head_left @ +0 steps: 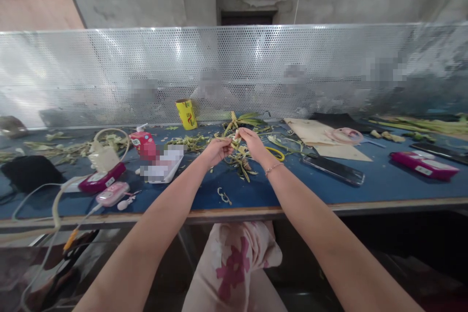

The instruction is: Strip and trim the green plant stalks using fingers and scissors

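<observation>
My left hand (218,151) and my right hand (251,142) meet over the middle of the blue table, fingers pinched close together. Between their fingertips is a small, pale plant piece (236,140), partly hidden by the fingers. Under and around both hands lies a loose heap of wilted green and yellowish stems and leaves (245,168). A yellow ring-shaped band (276,153) rests just right of my right hand. Nearer the table's front edge lies a thin, curled whitish scrap (224,196).
A perforated metal screen (234,53) closes off the table's back. Left stand a yellow roll (186,113), a red drink carton (143,144), a white box (164,165) and a pink cabled device (112,194). Right are a phone (334,170), cardboard (310,136) and a magenta box (423,165).
</observation>
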`<state>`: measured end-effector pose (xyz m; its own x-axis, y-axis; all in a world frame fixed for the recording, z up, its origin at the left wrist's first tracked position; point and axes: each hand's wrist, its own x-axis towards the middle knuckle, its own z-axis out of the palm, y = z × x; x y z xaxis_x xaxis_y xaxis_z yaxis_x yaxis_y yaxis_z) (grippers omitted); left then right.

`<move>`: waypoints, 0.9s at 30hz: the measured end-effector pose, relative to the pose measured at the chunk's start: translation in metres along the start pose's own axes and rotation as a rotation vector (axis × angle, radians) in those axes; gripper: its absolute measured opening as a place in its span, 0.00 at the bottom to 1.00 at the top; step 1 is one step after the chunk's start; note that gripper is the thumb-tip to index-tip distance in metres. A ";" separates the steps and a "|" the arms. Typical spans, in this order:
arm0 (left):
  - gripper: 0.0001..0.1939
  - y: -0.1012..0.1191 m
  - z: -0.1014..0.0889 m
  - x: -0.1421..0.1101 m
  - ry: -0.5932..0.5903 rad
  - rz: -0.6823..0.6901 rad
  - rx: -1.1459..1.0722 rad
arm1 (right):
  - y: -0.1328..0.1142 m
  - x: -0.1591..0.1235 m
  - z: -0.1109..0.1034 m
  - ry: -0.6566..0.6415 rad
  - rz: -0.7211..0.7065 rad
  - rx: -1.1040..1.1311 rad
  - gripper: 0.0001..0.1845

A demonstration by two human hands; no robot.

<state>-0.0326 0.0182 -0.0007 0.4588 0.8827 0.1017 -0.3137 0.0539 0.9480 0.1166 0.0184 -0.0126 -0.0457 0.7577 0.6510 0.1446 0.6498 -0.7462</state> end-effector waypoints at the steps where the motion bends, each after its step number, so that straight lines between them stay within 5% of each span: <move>1: 0.04 0.001 0.000 -0.001 -0.013 0.001 -0.014 | -0.001 0.000 -0.001 -0.010 -0.012 0.009 0.18; 27: 0.08 -0.002 -0.003 0.002 -0.062 0.091 0.005 | -0.011 0.000 -0.004 0.038 0.009 -0.183 0.07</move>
<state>-0.0334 0.0211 -0.0029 0.4790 0.8534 0.2055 -0.3521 -0.0276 0.9355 0.1192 0.0112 -0.0043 -0.0063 0.7583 0.6519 0.3226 0.6186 -0.7164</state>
